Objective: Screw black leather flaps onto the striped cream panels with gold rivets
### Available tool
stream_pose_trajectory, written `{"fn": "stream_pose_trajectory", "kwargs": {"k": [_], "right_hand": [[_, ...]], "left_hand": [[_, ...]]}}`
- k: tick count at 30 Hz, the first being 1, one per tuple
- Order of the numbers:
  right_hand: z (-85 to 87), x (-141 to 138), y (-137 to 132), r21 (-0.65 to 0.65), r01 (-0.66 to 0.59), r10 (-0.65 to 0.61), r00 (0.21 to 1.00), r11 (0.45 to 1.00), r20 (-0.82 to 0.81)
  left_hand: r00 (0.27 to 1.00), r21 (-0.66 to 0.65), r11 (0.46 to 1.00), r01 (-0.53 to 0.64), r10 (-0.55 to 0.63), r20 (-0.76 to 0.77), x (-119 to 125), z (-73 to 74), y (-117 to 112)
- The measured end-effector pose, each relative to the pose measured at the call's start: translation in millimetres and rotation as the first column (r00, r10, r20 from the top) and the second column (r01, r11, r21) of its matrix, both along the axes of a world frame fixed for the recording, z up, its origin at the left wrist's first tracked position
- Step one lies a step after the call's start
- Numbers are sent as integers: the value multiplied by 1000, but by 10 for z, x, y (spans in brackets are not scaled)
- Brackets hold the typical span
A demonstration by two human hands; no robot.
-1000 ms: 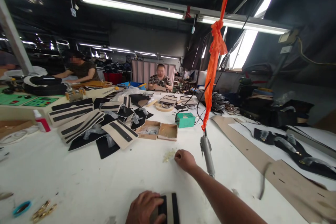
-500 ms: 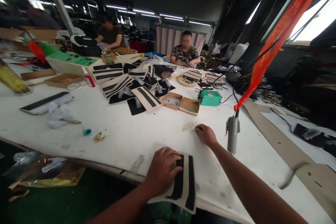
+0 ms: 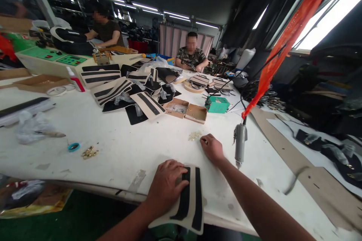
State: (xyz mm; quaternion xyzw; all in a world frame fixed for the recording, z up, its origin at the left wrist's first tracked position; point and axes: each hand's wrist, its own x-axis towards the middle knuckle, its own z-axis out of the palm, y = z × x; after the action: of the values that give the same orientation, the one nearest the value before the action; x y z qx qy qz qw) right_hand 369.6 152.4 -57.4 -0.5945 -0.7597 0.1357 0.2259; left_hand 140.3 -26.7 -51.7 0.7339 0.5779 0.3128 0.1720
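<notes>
My left hand (image 3: 165, 186) lies flat, fingers spread, on a cream panel with two black stripes (image 3: 190, 205) that overhangs the near edge of the white table (image 3: 113, 143). My right hand (image 3: 211, 147) is farther out on the table with its fingers curled down, right beside a small heap of tiny gold pieces (image 3: 195, 135). What its fingertips hold, if anything, is hidden. A silver hanging tool (image 3: 240, 144) dangles from an orange strap (image 3: 285, 41) just right of that hand.
Several striped panels (image 3: 118, 90) are piled mid-table, with two open cardboard boxes (image 3: 186, 110) and a green box (image 3: 217, 104) behind. A blue tape ring (image 3: 74, 146) and gold clips (image 3: 89, 152) lie left. Two people sit at the far end. Tan leather strips (image 3: 299, 165) run along the right.
The camera tilted down and swung left, showing the table's near edge. My left hand has stayed on the striped panel, and my right hand has stayed by the gold pieces.
</notes>
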Motion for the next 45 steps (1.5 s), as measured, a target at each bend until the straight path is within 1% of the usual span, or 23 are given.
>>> {"fn": "stream_pose_trajectory", "kwargs": {"k": [4, 10, 16, 20, 26, 29, 35, 40, 43, 45], "right_hand": [[19, -20, 5, 2, 14, -14, 1000, 1000, -5], [40, -47, 30, -15, 46, -47, 999, 999, -12], [58, -80, 54, -41, 88, -88, 996, 995, -4], [110, -119, 101, -83, 129, -128, 992, 988, 24], [192, -126, 210, -192, 157, -147, 987, 969, 64], [229, -122, 233, -223, 149, -134, 987, 963, 84], [307, -122, 207, -224, 98, -71, 990, 970, 124], [285, -47, 256, -326, 28, 4, 995, 945, 97], [263, -18, 325, -377, -17, 49, 996, 926, 74], [280, -28, 362, -400, -29, 65, 995, 916, 76]], "left_hand": [[1000, 30, 1000, -5, 5, -11, -11, -20, 2], [1000, -34, 999, -12, 12, 10, -12, 12, 9], [1000, -15, 1000, -14, 14, 8, -6, 12, 3], [1000, -31, 999, -14, 14, 4, -9, 15, 10], [1000, -35, 999, -5, 5, 5, -13, 5, 17], [1000, -48, 999, -6, 6, 14, -11, -4, 21], [999, -79, 997, -8, 11, 39, -11, 2, 12], [999, -92, 996, -17, 21, 47, -25, 18, 12], [998, -100, 995, -24, 30, 54, -35, 9, 19], [998, -102, 994, -26, 32, 57, -41, -6, 26]]}}
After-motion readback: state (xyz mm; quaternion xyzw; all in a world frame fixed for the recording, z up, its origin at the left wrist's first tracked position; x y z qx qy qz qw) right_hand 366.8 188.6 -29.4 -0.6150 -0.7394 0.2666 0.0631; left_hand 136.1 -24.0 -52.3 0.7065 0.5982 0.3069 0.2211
